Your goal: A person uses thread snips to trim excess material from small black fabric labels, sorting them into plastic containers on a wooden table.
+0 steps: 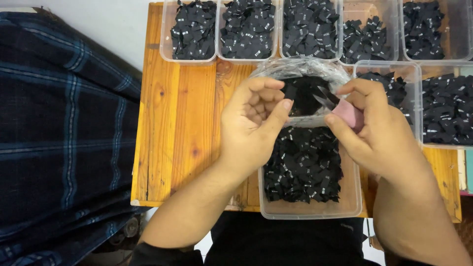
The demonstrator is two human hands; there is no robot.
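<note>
Seen from above, our two hands meet over a clear container (309,209) heaped with small black fabric labels (303,165), which stands at the near edge of the wooden tabletop (180,113). The left hand (253,123) is curled, thumb pressed toward the fingertips and pinching what looks like a black label at the strip's end (290,91); the piece itself is too small to make out clearly. The right hand (372,130) closes around small pink-handled snips (340,106), their blades pointing toward the left fingertips. Just beyond lies a clear plastic bag (300,69) of dark uncut material, and further clear bins (192,32) of labels line the far edge and the right side. We judge the chief risk to be the blades nicking the left thumb or fingertips, since the cut falls so close to them. A skewed cut could spoil a label, and a freed piece could miss the container and drop off the near tabletop edge. Labels could also stray into a neighbouring bin (443,108), mixing the sorted lots.
</note>
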